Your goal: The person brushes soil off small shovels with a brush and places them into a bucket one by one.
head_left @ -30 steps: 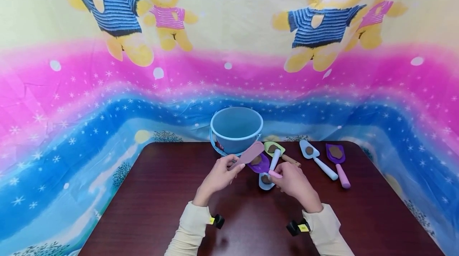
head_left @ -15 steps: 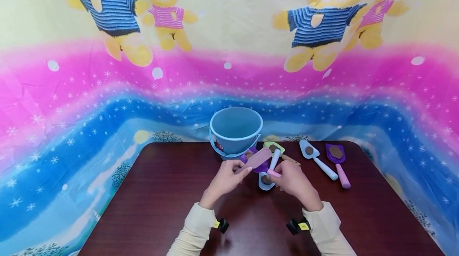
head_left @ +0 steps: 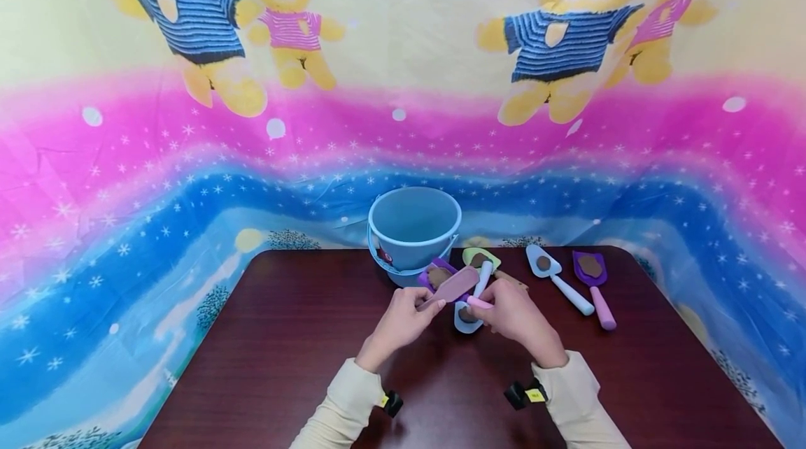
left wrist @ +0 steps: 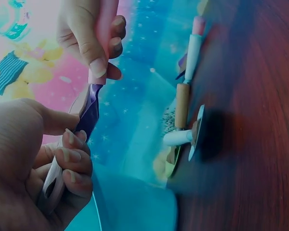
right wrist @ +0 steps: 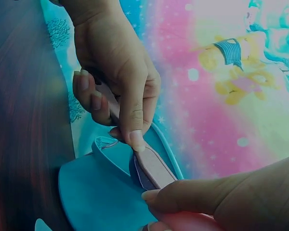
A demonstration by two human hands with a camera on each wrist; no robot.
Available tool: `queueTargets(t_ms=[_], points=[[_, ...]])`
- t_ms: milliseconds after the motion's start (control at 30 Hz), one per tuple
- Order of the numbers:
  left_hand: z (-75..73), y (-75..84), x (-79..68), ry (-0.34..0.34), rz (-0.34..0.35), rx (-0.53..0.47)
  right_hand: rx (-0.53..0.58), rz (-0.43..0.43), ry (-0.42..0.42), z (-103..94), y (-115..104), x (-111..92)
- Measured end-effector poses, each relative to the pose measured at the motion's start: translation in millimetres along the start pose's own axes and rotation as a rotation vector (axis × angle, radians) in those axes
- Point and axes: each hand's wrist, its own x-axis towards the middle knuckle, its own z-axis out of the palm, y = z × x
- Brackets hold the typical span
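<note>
My left hand [head_left: 403, 319] grips a flat mauve spatula [head_left: 457, 284] by its narrow end, its blade slanting up to the right. With my right hand [head_left: 519, 312] I pinch the pink handle [head_left: 480, 302] of a toy shovel, whose purple blade [left wrist: 90, 115] bears a brown lump [head_left: 438, 275]. In the head view the spatula crosses in front of part of that purple blade. Seen from the right wrist, the spatula [right wrist: 156, 168] lies along the blade; whether it touches the lump is hidden. Both tools are held above the table, in front of the blue bucket [head_left: 412, 253].
A pale blue shovel [head_left: 467, 319] and a green shovel [head_left: 472, 255] lie behind and beside the hands. Farther right rest another pale blue shovel [head_left: 569, 294] and a purple shovel with a pink handle [head_left: 602, 309]. Each bears a brown lump. Patterned cloth [head_left: 403, 141] hangs behind the table.
My left hand has moved right and slightly nearer with the spatula, leaving more of the purple blade and its brown lump visible. My right hand stays almost in place.
</note>
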Motion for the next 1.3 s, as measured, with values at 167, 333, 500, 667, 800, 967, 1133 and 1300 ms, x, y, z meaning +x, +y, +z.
queueTargets(t_ms=[167,333,500,667,800,967,1133,1300], points=[[0.4,-0.5,-1.7,0.032,0.019,0.067,0.001,0.012,-0.007,0.7,1.1,0.3],[-1.0,-3.9,-4.9,0.066,0.017,0.131,-0.005,0.056,-0.022,2.8,2.1,0.2],[-4.0,-7.4,-6.2,0.068,0.008,0.14,-0.008,0.068,-0.024,3.9,3.3,-0.4],[-9.2,-10.4,-7.7,0.074,0.005,0.151,-0.008,0.06,-0.026,3.4,5.0,-0.7],[-14.5,-15.0,-9.1,0.081,-0.009,0.148,-0.011,0.067,-0.035,3.0,7.4,-1.3],[-19.2,-19.7,-10.1,0.079,-0.006,0.127,-0.008,0.062,-0.046,3.8,10.4,-1.4],[-21.2,-22.7,-11.4,0.092,-0.011,0.131,-0.013,0.064,-0.053,4.5,11.0,-1.5],[-24.3,-25.5,-12.9,0.094,-0.018,0.132,-0.015,0.084,-0.06,4.2,11.1,-2.0]])
